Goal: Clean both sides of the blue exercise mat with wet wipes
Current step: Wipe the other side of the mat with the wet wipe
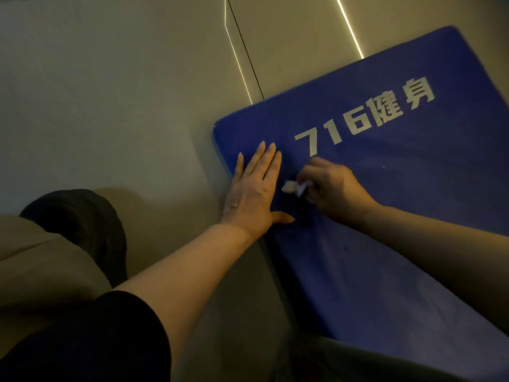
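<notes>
Pressing left hand point(254, 188) flat on mat point(399, 216); right hand point(333, 188) pinching wipe point(294, 188).

We see blue mat point(385, 216) flat on floor, white "716" lettering up; crumpled white wipe point(295, 187) on it near corner.

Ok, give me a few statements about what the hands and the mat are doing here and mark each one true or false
1. The left hand lies flat on the blue mat with straight fingers. True.
2. The right hand is empty. False: it grips a crumpled white wipe.
3. The mat is rolled up. False: it lies flat on the floor.
4. White print reading 716 faces up on the mat. True.
5. The wipe sits on top of the print. False: it is below the print, near the left hand.
</notes>
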Tool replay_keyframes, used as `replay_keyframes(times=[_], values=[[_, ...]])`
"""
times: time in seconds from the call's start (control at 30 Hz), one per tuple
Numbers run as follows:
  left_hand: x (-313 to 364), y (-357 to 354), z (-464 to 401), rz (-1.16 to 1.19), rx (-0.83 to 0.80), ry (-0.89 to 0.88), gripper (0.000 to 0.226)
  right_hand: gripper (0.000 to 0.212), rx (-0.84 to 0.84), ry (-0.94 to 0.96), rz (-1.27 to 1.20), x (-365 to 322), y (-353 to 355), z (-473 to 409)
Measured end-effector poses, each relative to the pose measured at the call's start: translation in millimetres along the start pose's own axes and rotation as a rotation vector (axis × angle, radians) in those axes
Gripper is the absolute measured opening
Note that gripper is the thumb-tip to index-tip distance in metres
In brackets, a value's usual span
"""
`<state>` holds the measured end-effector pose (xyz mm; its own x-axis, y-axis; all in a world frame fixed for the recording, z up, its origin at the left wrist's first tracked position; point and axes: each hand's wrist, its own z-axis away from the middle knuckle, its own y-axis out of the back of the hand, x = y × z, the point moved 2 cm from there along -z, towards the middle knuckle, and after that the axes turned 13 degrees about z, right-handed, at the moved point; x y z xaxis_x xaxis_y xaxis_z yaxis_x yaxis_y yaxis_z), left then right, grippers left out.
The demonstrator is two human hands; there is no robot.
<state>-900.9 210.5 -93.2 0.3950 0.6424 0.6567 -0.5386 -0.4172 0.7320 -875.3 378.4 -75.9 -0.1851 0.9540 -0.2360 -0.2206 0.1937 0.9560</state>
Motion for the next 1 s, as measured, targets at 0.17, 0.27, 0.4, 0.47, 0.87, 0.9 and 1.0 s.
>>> replay_keyframes(times=[0.17,0.27,0.4,0.47,0.87,0.9,1.0], values=[[-3.0,3.3,-18.5,-0.069,-0.14,-0.033,0.129,0.004,-0.005,0.01,-0.006,12.8,10.2,18.5],[-1.9,2.5,-25.5,-0.118,-0.199,-0.042,0.131,0.013,-0.098,0.114,0.023,15.9,15.0,47.9],[-3.7,2.4,-33.5,-0.144,-0.26,-0.028,0.137,0.01,0.092,-0.01,0.017,11.0,1.9,13.0],[-3.4,3.3,-35.7,-0.15,-0.271,-0.025,0.138,0.003,0.159,-0.099,0.003,8.9,0.3,-7.0],[-4.4,1.5,-35.7,-0.081,-0.263,-0.016,0.137,0.003,0.124,-0.168,-0.089,-8.1,2.6,-18.2],[-3.8,1.6,-36.6,-0.08,-0.266,-0.01,0.139,0.004,0.162,-0.19,-0.116,-9.5,8.6,-30.1],[-3.3,2.8,-38.0,-0.106,-0.272,0.0,0.143,0.012,0.183,-0.156,-0.069,-2.5,26.8,-31.3]])
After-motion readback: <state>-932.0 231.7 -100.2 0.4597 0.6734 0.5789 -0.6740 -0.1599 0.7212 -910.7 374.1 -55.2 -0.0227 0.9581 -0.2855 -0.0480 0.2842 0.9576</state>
